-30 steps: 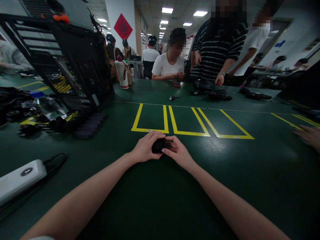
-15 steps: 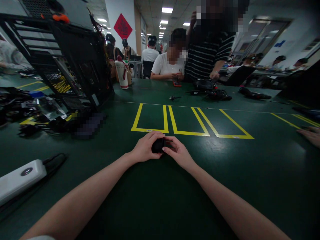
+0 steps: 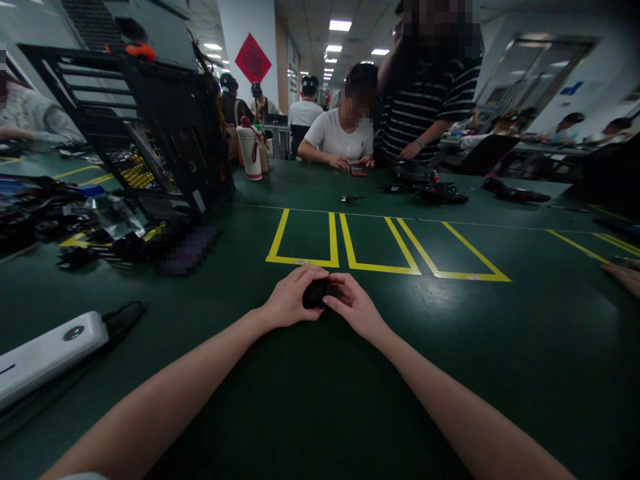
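Between my hands is a small, dark, rounded object (image 3: 315, 294) whose exact kind I cannot make out. My left hand (image 3: 293, 295) curls round its left side, fingers over the top and thumb below. From the right, my right hand (image 3: 354, 303) pinches its edge with thumb and fingertips. Both hands are low over the green table (image 3: 320, 387), just in front of the yellow tape outlines (image 3: 303, 261). The fingers hide parts of the object.
On the left stand a black metal computer case (image 3: 150, 120), a clear bottle (image 3: 117, 217) and a white device (image 3: 55, 350) with a cable. A paper cup (image 3: 249, 153) and black cables (image 3: 440, 192) lie farther back. Across the table are a seated person (image 3: 340, 137) and a standing person (image 3: 425, 100).
My view has shifted slightly, so the surroundings sit a little further right. Both hands keep the dark object nearly in place. The standing person's arm has lowered toward the table.
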`<control>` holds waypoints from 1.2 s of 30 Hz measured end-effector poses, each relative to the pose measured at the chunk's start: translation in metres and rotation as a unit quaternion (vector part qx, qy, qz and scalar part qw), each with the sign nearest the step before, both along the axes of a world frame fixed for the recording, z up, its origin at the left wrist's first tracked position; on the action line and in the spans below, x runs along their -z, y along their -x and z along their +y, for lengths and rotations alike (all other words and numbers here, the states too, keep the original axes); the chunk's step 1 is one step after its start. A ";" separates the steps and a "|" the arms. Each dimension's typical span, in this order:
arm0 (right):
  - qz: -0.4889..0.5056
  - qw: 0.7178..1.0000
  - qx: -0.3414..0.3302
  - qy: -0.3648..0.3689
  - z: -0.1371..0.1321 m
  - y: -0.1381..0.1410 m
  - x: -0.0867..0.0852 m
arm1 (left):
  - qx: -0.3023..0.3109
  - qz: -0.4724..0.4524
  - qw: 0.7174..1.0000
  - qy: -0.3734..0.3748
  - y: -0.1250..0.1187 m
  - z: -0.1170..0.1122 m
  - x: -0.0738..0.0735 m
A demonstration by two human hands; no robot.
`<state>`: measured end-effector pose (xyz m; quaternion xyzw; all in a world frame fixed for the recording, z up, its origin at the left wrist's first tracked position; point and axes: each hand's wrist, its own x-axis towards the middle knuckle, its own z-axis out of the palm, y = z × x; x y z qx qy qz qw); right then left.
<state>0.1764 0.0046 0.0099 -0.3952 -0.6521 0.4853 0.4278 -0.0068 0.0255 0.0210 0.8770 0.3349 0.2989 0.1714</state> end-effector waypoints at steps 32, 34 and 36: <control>0.037 0.999 0.000 0.014 0.002 -0.001 0.001 | 0.016 -0.011 1.000 0.010 0.001 0.007 -0.001; 0.026 0.999 0.007 0.017 0.002 -0.001 0.000 | 0.018 -0.005 1.000 0.016 0.002 0.007 -0.002; 0.013 0.999 0.011 0.027 0.003 -0.001 -0.001 | 0.016 -0.001 1.000 0.022 0.003 0.006 -0.003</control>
